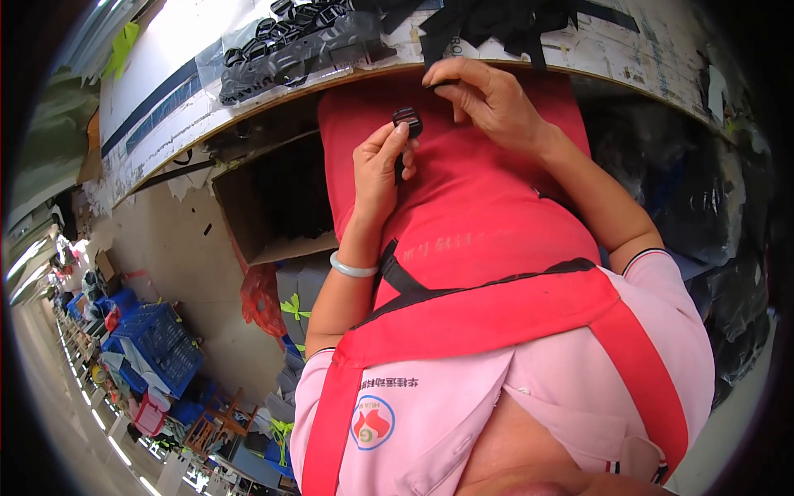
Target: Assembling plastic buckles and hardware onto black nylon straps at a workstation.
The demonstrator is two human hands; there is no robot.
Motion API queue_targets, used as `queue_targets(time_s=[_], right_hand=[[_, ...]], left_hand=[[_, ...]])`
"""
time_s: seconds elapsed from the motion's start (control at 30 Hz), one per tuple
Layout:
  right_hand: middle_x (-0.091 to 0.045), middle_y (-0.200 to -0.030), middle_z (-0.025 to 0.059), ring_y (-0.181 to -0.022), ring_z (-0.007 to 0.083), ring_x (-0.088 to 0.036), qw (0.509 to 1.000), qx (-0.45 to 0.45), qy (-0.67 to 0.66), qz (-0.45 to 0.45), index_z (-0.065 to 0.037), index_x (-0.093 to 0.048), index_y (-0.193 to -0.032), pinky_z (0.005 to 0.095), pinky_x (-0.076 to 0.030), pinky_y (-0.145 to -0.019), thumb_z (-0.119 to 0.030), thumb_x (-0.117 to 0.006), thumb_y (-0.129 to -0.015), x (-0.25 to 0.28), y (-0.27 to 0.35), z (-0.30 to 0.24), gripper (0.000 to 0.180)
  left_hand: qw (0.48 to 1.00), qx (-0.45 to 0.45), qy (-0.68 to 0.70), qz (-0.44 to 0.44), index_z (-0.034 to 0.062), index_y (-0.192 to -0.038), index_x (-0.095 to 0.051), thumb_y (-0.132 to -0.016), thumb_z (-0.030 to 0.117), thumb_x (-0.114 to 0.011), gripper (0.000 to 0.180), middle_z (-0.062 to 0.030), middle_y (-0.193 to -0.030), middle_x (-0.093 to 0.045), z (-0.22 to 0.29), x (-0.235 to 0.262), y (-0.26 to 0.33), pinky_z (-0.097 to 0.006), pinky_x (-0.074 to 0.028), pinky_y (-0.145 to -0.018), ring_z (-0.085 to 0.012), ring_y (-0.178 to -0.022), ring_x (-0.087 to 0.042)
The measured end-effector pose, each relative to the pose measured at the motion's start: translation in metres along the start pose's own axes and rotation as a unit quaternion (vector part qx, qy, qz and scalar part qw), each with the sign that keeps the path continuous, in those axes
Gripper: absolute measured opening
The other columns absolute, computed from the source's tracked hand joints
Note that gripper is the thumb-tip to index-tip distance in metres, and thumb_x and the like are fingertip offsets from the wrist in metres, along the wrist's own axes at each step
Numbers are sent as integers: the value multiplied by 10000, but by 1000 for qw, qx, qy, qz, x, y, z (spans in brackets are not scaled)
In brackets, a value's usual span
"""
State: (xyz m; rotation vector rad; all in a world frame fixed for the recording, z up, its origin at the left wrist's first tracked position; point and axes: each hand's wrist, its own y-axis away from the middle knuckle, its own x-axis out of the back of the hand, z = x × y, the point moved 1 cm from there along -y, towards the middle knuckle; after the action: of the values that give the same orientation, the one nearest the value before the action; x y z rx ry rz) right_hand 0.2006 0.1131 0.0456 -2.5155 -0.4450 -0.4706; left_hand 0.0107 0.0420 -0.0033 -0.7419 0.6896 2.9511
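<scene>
My left hand is closed, pinching a black plastic strap buckle with slots between thumb and fingers above my red apron. To its right, near the table edge, my right hand is closed in a pinch. A short dark end of what looks like black webbing shows at its fingertips; most of it is hidden by the fingers. The two hands are apart, and the buckle is not touching the right hand.
On the worktable ahead lies a clear plastic bag with many black buckles. Black strap pieces hang over the table edge. An open cardboard box stands below at left, with a red plastic bag near it. Blue crates stand farther left.
</scene>
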Motion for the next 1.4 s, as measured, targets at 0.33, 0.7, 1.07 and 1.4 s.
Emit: queue_targets(time_s=[0.33,0.7,1.07,1.4], right_hand=[[-584,-646,20,-494,55,-564,851,-404,-297,-155,-2,-589,-898,197,-454,-433,-215,-568,-970,-19,21,-6,226],[-627,-728,36,-522,64,-575,802,-425,-411,-80,-5,-605,-939,208,-485,-455,-243,-617,-949,-31,25,1,239],[-620,-747,15,-625,72,-594,837,-398,-367,-80,-7,-629,-1031,207,-502,-563,-181,-654,-921,-28,24,1,207],[-621,-777,-2,-601,44,-578,924,-240,-296,10,-41,-654,-1010,188,-482,-520,-104,-613,-939,-16,10,-31,103]], left_hand=[[980,-114,-155,41,-7,-1032,-695,-928,103,-632,164,-1,-718,-624,3,-7,7,-203,-376,-484,-41,-546,-484],[858,-332,-390,33,-6,-1030,-672,-853,-3,-654,178,-106,-775,-626,2,-9,3,-266,-455,-583,-160,-653,-581],[999,-30,30,18,-25,-1030,-655,-940,129,-601,187,-66,-749,-623,5,-4,4,-235,-410,-455,-107,-564,-547],[990,-89,-78,78,-34,-993,-688,-953,204,-616,252,-73,-696,-656,8,-9,1,-189,-351,-404,-72,-470,-504]])
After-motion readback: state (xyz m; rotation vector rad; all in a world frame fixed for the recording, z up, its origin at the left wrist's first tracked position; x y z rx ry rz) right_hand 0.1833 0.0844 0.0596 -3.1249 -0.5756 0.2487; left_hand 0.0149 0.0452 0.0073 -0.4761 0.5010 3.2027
